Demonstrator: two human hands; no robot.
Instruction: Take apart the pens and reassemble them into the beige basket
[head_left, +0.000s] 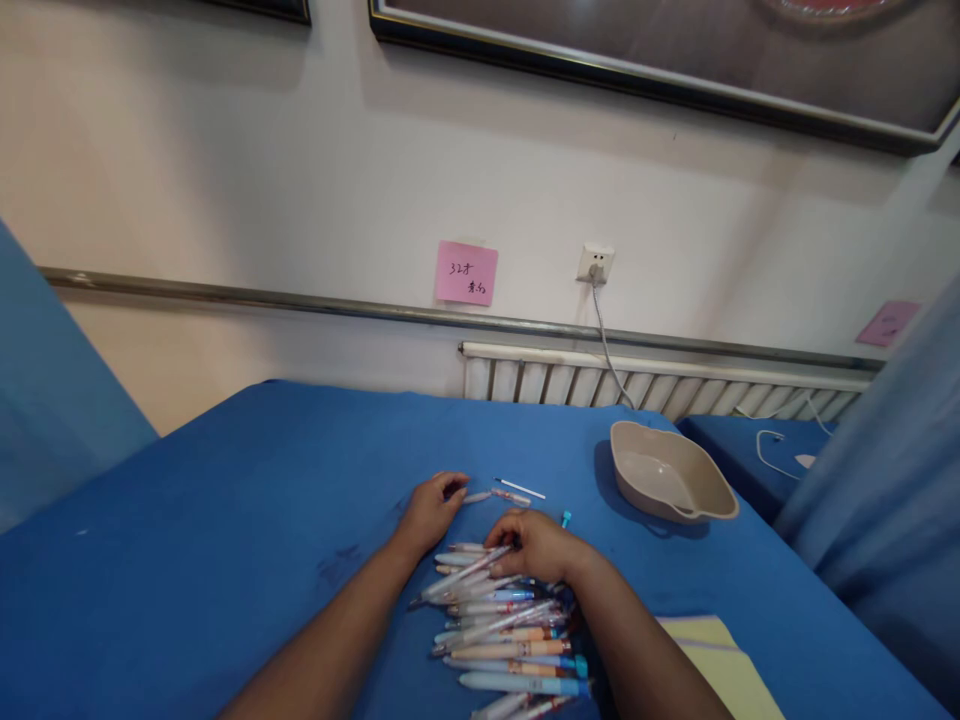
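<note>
A heap of ballpoint pens (510, 650), mostly white, clear and pale blue with some orange, lies on the blue-covered table. My right hand (536, 545) is over the far end of the heap, fingers bent together on the upper end of a clear pen (461, 577) that lies slanted across the others. Farther left, my left hand (435, 512) rests on the cloth with curled fingers. Its fingertips are beside a small pen barrel part (478, 496); whether they grip anything is hidden. Just beyond lie a clear pen piece (512, 497) and a thin refill (520, 488).
At the back right of the table stands a beige plastic basin (675, 475). Yellow paper (720, 665) lies right of my right forearm. Behind the blue tablecloth (225, 520) are a radiator (540, 378) and a plugged-in cable (609, 335). Blue curtains (892, 500) hang on both sides.
</note>
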